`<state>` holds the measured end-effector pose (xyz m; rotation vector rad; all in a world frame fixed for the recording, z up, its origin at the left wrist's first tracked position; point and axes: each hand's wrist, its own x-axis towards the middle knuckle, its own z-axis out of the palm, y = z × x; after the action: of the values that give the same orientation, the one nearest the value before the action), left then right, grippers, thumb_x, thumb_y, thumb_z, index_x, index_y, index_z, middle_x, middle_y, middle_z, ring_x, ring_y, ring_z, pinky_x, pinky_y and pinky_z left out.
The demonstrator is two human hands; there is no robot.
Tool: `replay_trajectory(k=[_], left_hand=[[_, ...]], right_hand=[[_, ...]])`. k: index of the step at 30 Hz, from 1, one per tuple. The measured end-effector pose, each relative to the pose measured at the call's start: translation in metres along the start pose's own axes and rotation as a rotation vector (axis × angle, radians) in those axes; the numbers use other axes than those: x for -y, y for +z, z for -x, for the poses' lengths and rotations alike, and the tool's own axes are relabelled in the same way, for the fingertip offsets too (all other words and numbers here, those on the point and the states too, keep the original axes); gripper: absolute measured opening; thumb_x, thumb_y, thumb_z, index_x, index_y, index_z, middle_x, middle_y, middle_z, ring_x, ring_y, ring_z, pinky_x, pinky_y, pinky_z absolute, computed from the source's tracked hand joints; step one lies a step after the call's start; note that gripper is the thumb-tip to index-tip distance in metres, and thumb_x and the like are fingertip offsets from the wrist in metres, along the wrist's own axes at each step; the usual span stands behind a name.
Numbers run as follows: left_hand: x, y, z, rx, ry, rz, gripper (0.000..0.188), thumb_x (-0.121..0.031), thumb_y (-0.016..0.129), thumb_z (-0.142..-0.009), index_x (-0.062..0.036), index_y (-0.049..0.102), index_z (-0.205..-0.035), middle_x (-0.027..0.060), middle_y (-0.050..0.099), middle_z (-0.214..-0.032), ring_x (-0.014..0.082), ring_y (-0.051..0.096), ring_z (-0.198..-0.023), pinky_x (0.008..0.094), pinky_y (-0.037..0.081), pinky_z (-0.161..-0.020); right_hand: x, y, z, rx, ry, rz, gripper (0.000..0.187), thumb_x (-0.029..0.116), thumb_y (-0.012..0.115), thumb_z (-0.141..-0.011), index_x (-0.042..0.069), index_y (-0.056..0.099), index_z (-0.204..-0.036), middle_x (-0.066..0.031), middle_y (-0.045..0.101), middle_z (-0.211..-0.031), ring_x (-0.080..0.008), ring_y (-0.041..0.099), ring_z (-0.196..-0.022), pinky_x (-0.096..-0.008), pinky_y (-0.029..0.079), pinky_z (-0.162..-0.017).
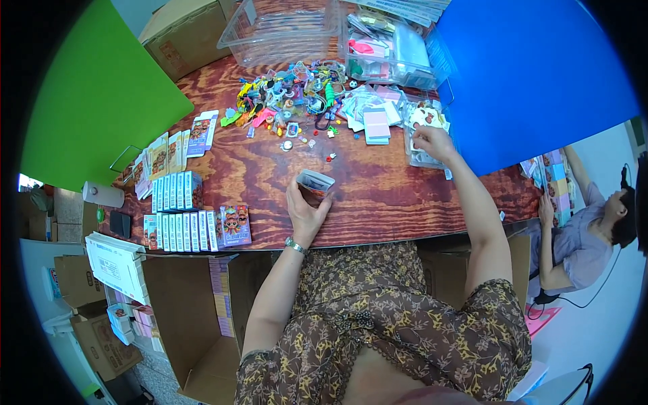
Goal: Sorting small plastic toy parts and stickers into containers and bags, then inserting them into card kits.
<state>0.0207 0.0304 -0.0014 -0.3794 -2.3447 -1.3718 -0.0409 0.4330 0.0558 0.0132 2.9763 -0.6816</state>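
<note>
My left hand (307, 214) is wrapped round a small open-topped box (317, 179), held upright above the front half of the table. My right hand (432, 143) reaches into a clear plastic tray (419, 160) of white and brown pieces (432, 120). Its fingers are pinched together, and whatever they may hold is too small to make out. Left of that tray lies a stack of pink and white cards (377, 127). A loose heap of colourful small trinkets and keyrings (297, 94) spreads across the table's far middle.
Rows of small printed boxes (179, 231) stand at the table's left, with flat cartons (160, 155) behind. Clear bins (391, 67) sit at the back. Green (101, 94) and blue (533, 81) panels flank the table. Another person (574, 246) works at the right. Open cardboard boxes (179, 317) are below.
</note>
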Motion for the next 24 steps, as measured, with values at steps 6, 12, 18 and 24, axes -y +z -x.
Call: replay_trajectory(k=[6, 12, 18, 24], left_hand=[[0.002, 0.000, 0.001, 0.008, -0.028, 0.015, 0.087, -0.020, 0.087, -0.072, 0.0024, 0.039, -0.141, 0.0224, 0.054, -0.122, 0.0398, 0.054, -0.114, 0.0475, 0.045, -0.096], [-0.002, -0.003, -0.001, 0.008, -0.041, 0.017, 0.083, -0.021, 0.087, -0.072, 0.0014, 0.042, -0.139, 0.0214, 0.055, -0.122, 0.0387, 0.055, -0.113, 0.0473, 0.046, -0.095], [-0.003, -0.002, -0.002, -0.001, 0.003, -0.030, 0.081, -0.020, 0.088, -0.073, 0.0016, 0.043, -0.137, 0.0183, 0.056, -0.120, 0.0341, 0.058, -0.110, 0.0426, 0.048, -0.093], [0.001, -0.003, 0.001, -0.004, 0.017, -0.055, 0.083, -0.021, 0.088, -0.073, 0.0016, 0.041, -0.138, 0.0186, 0.055, -0.121, 0.0342, 0.057, -0.110, 0.0428, 0.048, -0.093]], right_hand=[[0.000, -0.021, 0.012, 0.063, 0.156, -0.429, 0.013, 0.019, 0.067, -0.096, 0.007, 0.067, -0.098, 0.0024, 0.067, -0.085, -0.0042, 0.059, -0.074, -0.0242, 0.048, -0.064], [0.031, -0.031, 0.014, 0.003, 0.180, -0.730, 0.016, 0.022, 0.066, -0.097, 0.006, 0.065, -0.093, 0.0010, 0.065, -0.076, -0.0067, 0.057, -0.069, -0.0254, 0.046, -0.063], [0.003, -0.005, 0.000, 0.113, -0.032, 0.044, 0.020, 0.016, 0.072, -0.087, 0.007, 0.066, -0.103, -0.0163, 0.072, -0.096, -0.0317, 0.069, -0.090, -0.0399, 0.054, -0.080], [0.012, 0.012, -0.002, 0.047, 0.051, 0.345, 0.016, 0.017, 0.070, -0.087, 0.008, 0.071, -0.100, -0.0151, 0.073, -0.099, -0.0361, 0.069, -0.096, -0.0450, 0.054, -0.081]])
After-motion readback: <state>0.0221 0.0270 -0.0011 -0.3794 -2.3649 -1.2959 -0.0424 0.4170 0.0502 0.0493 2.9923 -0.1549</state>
